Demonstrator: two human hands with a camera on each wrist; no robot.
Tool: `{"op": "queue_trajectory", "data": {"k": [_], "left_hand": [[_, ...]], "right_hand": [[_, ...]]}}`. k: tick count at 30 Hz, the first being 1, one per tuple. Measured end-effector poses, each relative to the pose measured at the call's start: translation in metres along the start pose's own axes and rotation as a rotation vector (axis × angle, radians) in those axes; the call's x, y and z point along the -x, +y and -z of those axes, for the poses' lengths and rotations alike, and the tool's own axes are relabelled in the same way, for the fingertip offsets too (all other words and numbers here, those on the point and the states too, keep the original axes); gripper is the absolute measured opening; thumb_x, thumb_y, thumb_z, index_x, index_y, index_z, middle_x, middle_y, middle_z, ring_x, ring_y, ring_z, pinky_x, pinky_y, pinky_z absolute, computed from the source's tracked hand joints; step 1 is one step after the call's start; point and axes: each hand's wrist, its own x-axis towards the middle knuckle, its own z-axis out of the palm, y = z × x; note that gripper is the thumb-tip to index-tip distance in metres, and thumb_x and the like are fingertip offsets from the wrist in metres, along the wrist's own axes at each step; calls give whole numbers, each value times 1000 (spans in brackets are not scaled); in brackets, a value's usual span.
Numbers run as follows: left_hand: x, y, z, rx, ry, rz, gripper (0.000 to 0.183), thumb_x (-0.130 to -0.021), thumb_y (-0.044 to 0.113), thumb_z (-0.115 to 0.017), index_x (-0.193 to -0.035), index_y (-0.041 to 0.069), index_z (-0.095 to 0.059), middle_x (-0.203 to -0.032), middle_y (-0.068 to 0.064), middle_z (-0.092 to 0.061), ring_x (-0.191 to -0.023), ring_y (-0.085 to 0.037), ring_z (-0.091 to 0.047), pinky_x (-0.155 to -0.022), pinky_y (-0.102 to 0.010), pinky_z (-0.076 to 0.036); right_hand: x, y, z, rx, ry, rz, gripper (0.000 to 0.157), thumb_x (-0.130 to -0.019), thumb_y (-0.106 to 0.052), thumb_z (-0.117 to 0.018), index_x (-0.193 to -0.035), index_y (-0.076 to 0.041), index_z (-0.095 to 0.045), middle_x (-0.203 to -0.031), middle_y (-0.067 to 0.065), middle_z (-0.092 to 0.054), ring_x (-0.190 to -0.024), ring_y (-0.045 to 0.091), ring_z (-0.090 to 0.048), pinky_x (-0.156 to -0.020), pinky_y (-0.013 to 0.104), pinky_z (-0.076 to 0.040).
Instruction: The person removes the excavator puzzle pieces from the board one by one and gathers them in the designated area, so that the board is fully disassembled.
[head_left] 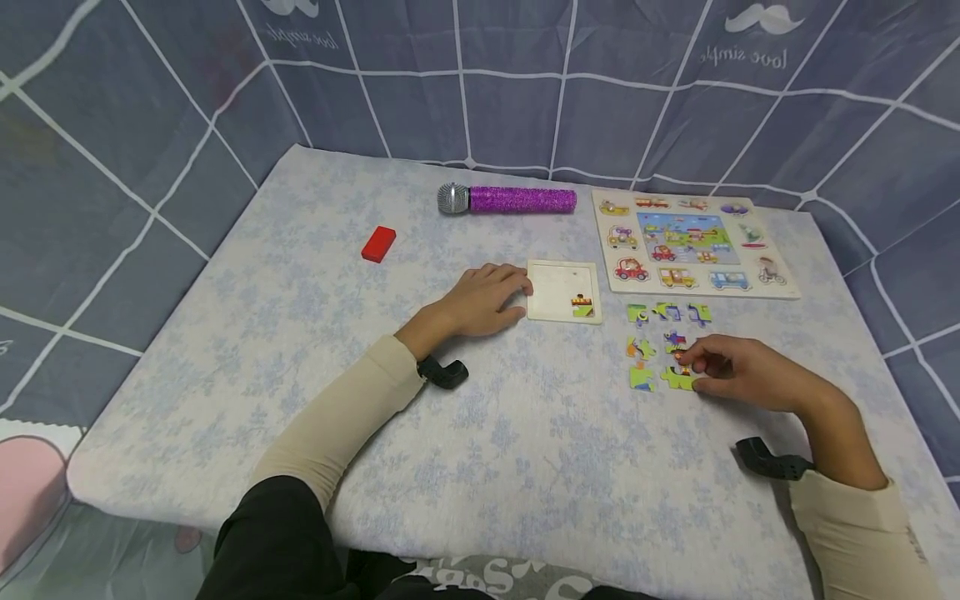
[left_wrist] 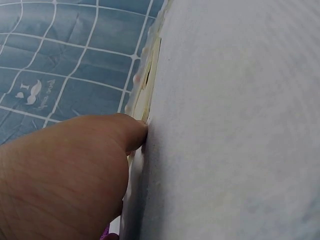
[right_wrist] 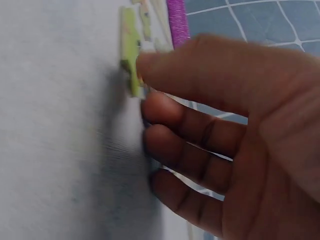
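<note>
A small square wooden puzzle tray [head_left: 551, 292] lies flat, with one picture piece [head_left: 582, 306] in its lower right corner. My left hand [head_left: 483, 302] rests at the tray's left side, its thumb touching the edge in the left wrist view. To the right of the tray, loose jigsaw pieces [head_left: 641, 377] lie in short rows. My right hand [head_left: 757, 373] pinches a green puzzle piece [head_left: 677, 381] at the lower right of the group. In the right wrist view the thumb [right_wrist: 150, 70] is against a green piece; the index fingertip is hidden there.
A larger wooden vehicle puzzle board [head_left: 705, 292] lies behind the loose pieces. A purple glittery microphone [head_left: 521, 200] lies at the back of the table, a red block [head_left: 378, 244] at the left. Grey-blue checked curtains [head_left: 510, 108] hang around the table.
</note>
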Motion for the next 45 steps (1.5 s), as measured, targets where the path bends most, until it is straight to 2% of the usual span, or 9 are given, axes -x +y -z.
{"op": "queue_trajectory", "data": {"k": [6, 10, 14, 18, 24, 28, 36, 45], "left_hand": [[0, 0, 0, -5, -3, 0, 37, -105, 39, -49, -139, 23, -50, -160, -4, -33, -143, -27, -31, -110, -53, -29], [0, 0, 0, -9, -4, -1, 37, -105, 39, -49, -138, 23, -50, -159, -3, -34, -143, -27, -31, -110, -52, -29], [0, 0, -1, -10, -1, -1, 36, -105, 40, -50, -138, 23, -50, -159, -3, -35, -142, -27, -32, -109, -52, -29], [0, 1, -1, -4, 1, -2, 36, -105, 39, -50, -138, 23, -50, -159, -3, -35, -142, -27, -33, -109, -52, -30], [0, 1, -2, -1, 4, 2, 36, -105, 39, -51, -138, 23, -51, -158, -3, -36, -141, -26, -34, -109, -52, -30], [0, 0, -2, -6, 5, 6, 37, -105, 40, -50, -138, 24, -51, -157, -2, -37, -141, -26, -34, -109, -52, -30], [1, 1, -1, 9, 7, 7, 35, -105, 39, -50, -137, 24, -51, -157, -1, -37, -142, -25, -32, -109, -52, -29], [1, 1, -1, 11, 7, 0, 36, -105, 39, -50, -137, 23, -51, -157, -2, -37, -142, -26, -32, -110, -52, -29]], "right_hand": [[3, -6, 8, 36, 87, 85, 25, -92, -1, -73, -115, -11, -69, -96, -6, -65, -85, 8, -60, -71, 26, -50], [-8, -15, 12, 91, 96, 115, 24, -93, -3, -73, -115, -10, -68, -96, -8, -64, -86, 7, -58, -73, 26, -49], [-36, -32, 14, 134, 25, 66, 25, -95, -10, -72, -119, -6, -67, -104, -2, -66, -95, 14, -61, -80, 38, -52], [-73, -53, 13, 138, -46, 77, 32, -98, -16, -69, -126, 0, -64, -119, 11, -65, -109, 28, -60, -90, 53, -48], [-127, -71, 7, 186, -81, 157, 38, -96, -12, -71, -129, 4, -63, -123, 18, -62, -112, 35, -56, -94, 54, -45], [-147, -74, 1, 236, -123, 150, 44, -92, -14, -76, -129, 7, -63, -120, 21, -61, -109, 36, -57, -93, 53, -44], [-154, -68, -6, 164, -142, 119, 35, -88, -15, -81, -114, 4, -67, -108, 15, -60, -94, 28, -55, -83, 45, -47], [-154, -65, -9, 176, -131, 105, 31, -86, -18, -83, -107, -1, -68, -103, 10, -59, -89, 24, -52, -79, 42, -44]]}}
